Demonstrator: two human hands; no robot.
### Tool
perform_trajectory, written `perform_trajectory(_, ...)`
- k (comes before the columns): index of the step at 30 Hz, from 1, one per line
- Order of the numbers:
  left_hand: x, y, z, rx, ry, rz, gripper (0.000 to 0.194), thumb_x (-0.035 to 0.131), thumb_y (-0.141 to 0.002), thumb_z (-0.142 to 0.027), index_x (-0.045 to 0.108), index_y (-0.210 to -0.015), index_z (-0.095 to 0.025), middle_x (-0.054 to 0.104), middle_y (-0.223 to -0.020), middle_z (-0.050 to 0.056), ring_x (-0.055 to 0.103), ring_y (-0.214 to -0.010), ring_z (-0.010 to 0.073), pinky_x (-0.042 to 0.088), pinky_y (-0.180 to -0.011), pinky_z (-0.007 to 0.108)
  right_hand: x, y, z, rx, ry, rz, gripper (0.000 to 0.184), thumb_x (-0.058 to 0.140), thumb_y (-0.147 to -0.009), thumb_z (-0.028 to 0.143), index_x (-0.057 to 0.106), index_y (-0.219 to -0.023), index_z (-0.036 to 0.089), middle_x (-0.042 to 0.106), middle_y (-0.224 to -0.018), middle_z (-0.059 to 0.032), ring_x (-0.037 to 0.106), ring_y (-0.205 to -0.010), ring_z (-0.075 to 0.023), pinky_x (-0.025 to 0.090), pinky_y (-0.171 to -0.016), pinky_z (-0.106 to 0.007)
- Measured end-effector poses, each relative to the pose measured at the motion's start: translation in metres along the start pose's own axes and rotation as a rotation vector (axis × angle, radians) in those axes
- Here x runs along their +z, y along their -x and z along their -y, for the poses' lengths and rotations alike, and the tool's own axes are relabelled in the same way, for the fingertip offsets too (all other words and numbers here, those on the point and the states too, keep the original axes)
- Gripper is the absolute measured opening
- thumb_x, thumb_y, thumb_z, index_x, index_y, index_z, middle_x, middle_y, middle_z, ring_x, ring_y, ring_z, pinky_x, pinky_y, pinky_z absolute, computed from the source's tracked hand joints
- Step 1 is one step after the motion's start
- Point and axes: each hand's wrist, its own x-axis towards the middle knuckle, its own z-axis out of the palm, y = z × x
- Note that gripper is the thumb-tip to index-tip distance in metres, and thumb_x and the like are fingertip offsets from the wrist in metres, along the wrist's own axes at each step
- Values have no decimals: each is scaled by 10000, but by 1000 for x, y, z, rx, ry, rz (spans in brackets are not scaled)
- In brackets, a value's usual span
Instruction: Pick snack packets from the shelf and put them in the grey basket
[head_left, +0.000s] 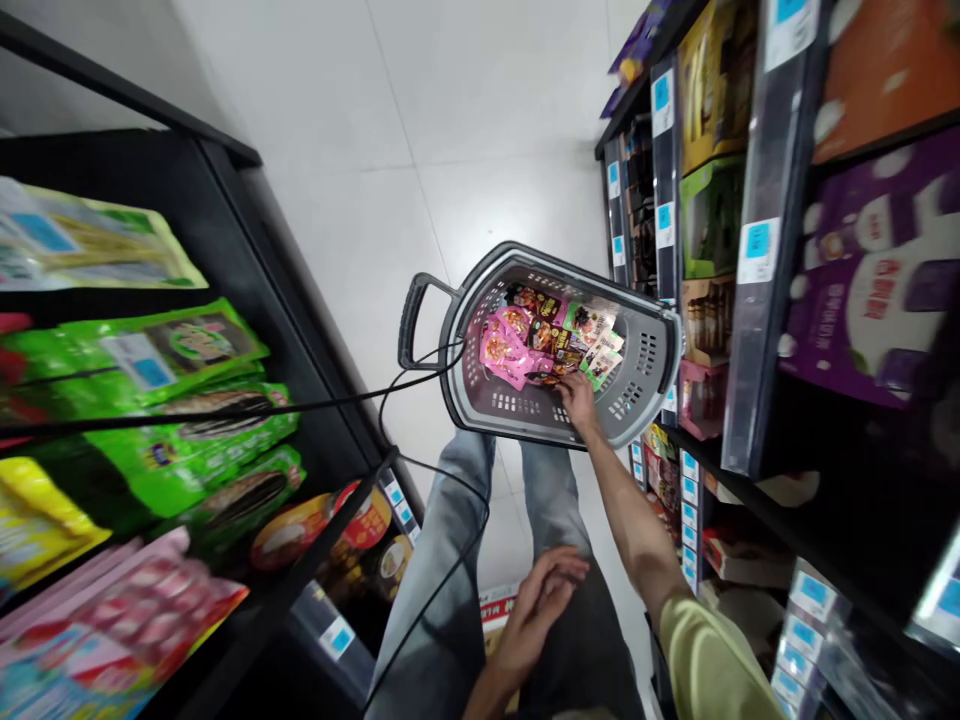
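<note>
My right hand (577, 398) reaches down into a grey shopping basket (645, 400) on the floor, fingers curled among small snack packets (551, 340) that are pink, green and dark; whether it grips one I cannot see. My left hand (541, 600) hangs lower in view, near my leg, with its fingers loosely spread and nothing in it. The basket's black handle (416, 320) points left.
Black shelves stand on both sides of a narrow aisle with a white tiled floor (450, 150). Green and pink snack bags (187, 420) fill the left shelf; boxed goods and blue price tags (757, 245) line the right. A black cable (420, 470) hangs across my legs.
</note>
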Motion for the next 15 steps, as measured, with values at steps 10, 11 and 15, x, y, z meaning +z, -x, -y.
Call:
perform_trajectory(10, 59, 77, -75, 529, -448, -422, 469, 741, -818, -383, 656, -1246, -212, 678, -1280, 148, 639, -1193, 316, 535, -968, 440, -193, 166, 179, -18, -289, -251, 222, 560, -931, 311, 737, -966, 182, 754, -993, -103, 694, -960, -249, 530, -897, -351)
perform_trajectory(11, 65, 88, -87, 618, -495, -459, 522, 759, -786, -364, 646, -1273, -212, 657, -1325, 155, 610, -1251, 332, 510, -1027, 478, -214, 188, 197, -91, -284, -166, 201, 566, -930, 297, 734, -960, 191, 752, -979, -84, 695, -941, -236, 529, -868, -332)
perform_trajectory(15, 88, 133, -138, 810, -608, -323, 650, 818, -629, -275, 673, -1260, -221, 646, -1389, 161, 539, -1371, 392, 349, -1196, 575, -284, 277, 255, -272, -57, 15, 114, 615, -854, 188, 728, -863, 196, 733, -898, -49, 686, -884, -222, 506, -840, -316)
